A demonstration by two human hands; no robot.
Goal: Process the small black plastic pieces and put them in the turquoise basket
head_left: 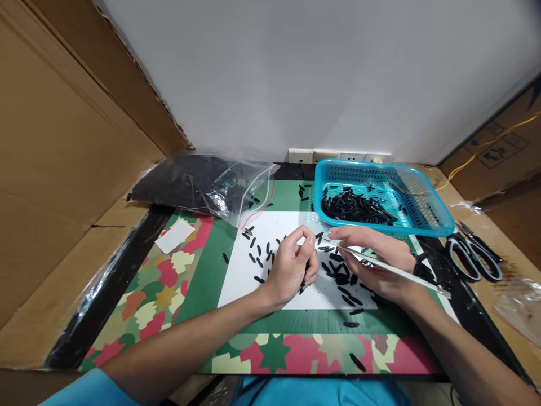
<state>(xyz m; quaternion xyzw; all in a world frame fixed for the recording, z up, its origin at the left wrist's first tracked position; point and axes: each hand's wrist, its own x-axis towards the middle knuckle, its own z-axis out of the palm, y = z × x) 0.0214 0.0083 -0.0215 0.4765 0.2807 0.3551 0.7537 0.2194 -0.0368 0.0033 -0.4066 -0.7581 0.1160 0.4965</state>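
1. Nearest: two bare forearms over a table mat printed with green, pink and cream leaf and star shapes; blue clothing at the bottom edge.
2. Left hand curled nearly closed, thumb and forefinger pinched together, a few small black pieces tucked under the fingers.
3. Right hand loosely open, palm facing left, fingers around one thin white rod that runs from the fingertips back over the wrist.
4. Under both hands, one white sheet on the mat, strewn with dozens of loose black pieces; too many to count exactly, a few strays on the green beyond the sheet.
5. One small white paper slip on the mat's left side.
6. One pair of scissors, black handles, to the right, beside the mat.
7. Farther: one blue plastic basket holding a heap of the same black pieces.
8. One clear zip bag at back left, full of black material.
9. Surroundings: cardboard walls left and right, a grey wall behind, white sockets at its foot. Print on the right-hand cardboard too small to read.
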